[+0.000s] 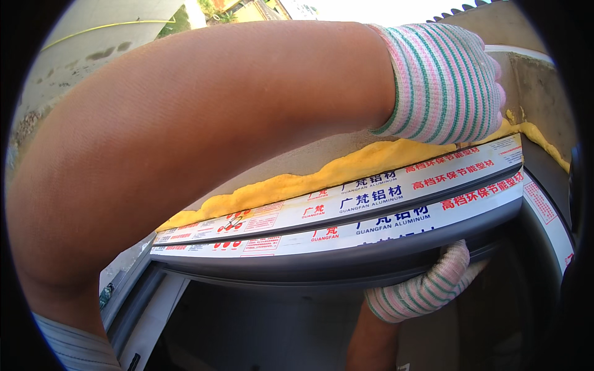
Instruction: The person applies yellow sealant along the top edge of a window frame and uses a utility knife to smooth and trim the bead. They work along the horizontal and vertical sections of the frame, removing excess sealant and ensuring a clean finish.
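Note:
My left arm reaches across the top of the view, and my left hand (445,83), in a pink, white and green striped knit glove, is over the far right end of a window frame (352,204). Its fingers curl away from me, so anything in them is hidden. A bead of yellow expanding foam (315,178) runs along the frame's outer edge, just beneath that hand. Lower down, my right hand (417,290), gloved alike, has a finger against the dark inner edge of the frame, in front of dark glass (278,320). Its other fingers are partly hidden.
Printed protective film (371,220) covers the frame's faces. A concrete wall (538,88) borders the frame at upper right, with foam in the corner. Far below at left lies paved ground (106,32) crossed by a yellow line. The frame's left side member (134,297) slopes toward me.

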